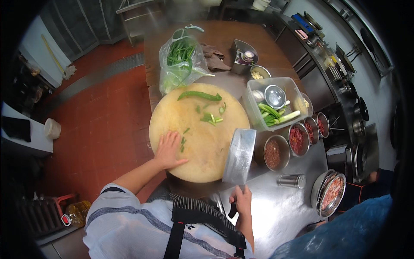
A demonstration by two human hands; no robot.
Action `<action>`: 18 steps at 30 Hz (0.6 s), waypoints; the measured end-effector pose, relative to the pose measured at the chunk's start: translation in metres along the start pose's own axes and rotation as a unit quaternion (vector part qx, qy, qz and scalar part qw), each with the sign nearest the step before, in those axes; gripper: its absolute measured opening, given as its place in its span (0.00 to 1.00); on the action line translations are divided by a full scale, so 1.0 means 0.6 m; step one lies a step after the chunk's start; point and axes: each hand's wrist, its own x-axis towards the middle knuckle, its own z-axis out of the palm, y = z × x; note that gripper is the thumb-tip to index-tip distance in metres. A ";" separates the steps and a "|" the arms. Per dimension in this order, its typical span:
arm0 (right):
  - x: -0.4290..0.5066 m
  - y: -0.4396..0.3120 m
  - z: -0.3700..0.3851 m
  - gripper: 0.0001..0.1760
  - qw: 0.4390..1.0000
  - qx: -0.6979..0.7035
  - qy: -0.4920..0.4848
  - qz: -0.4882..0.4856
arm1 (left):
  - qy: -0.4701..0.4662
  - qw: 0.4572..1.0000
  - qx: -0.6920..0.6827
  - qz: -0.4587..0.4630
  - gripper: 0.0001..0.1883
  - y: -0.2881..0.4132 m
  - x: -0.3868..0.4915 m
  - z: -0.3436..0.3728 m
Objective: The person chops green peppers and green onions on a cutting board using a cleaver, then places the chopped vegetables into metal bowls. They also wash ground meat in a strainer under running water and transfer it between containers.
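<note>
My left hand [168,151] rests flat on the left side of a round chopping block [207,155], fingers spread, with a few cut green pieces [183,142] beside them. My right hand [242,197] is closed on the dark handle of a cleaver [239,157], whose broad metal blade overlaps the block's right edge. A long green pepper [199,95] lies at the far side of the block. Short pieces of green stalk [212,119] sit in a small heap near the block's middle, with a curled green piece [222,108] close by.
Behind the block stands a plastic bag of green onions [181,58]. To the right are a clear plastic tub [275,103], metal cups of red chillies [297,140], a cup of reddish granules [272,154], a metal shaker [291,181] and a colander of meat [332,194]. Another person's dark sleeve [352,192] shows at right.
</note>
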 end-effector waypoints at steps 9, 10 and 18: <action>0.121 -0.013 0.053 0.09 0.995 0.057 -0.022 0.078 | 0.060 0.984 -0.094 0.138 0.55 -0.010 0.270 -0.017; 0.127 -0.019 0.056 0.09 0.995 0.051 -0.031 0.085 | 0.071 0.976 -0.107 0.174 0.54 -0.010 0.298 -0.014; 0.132 -0.043 0.060 0.11 0.988 0.016 -0.079 0.135 | -0.076 0.944 -0.186 0.262 0.51 -0.028 0.197 0.003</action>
